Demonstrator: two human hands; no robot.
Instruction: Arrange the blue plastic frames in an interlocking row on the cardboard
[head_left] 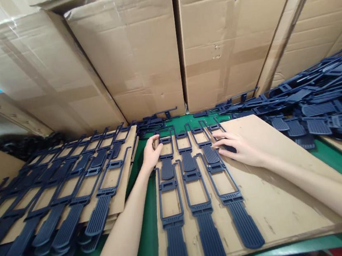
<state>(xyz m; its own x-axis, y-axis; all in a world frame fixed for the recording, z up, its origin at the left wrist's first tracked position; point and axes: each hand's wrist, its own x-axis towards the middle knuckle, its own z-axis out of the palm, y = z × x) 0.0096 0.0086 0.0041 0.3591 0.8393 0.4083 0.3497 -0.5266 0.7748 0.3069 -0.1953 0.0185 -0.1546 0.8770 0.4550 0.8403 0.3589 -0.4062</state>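
Note:
Dark blue plastic frames with ribbed paddle ends lie in two rows on a cardboard sheet (270, 199) before me. My left hand (152, 154) is at the sheet's far left corner, thumb and index apart, beside the leftmost back-row frame (167, 168); its other fingers are curled partly out of sight. My right hand (237, 147) has its fingers stretched apart over the rightmost back-row frame (216, 127), touching or just above it, and partly hides its paddle. Three front-row frames, one of them a plastic frame (200, 199), lie with their paddles towards me.
On the left, a stack of cardboard layers (115, 199) carries many similar frames. A loose heap of frames (326, 100) lies at the right, and more lie along the back. Tall cardboard boxes (137, 57) wall off the far side of the green table (144, 231).

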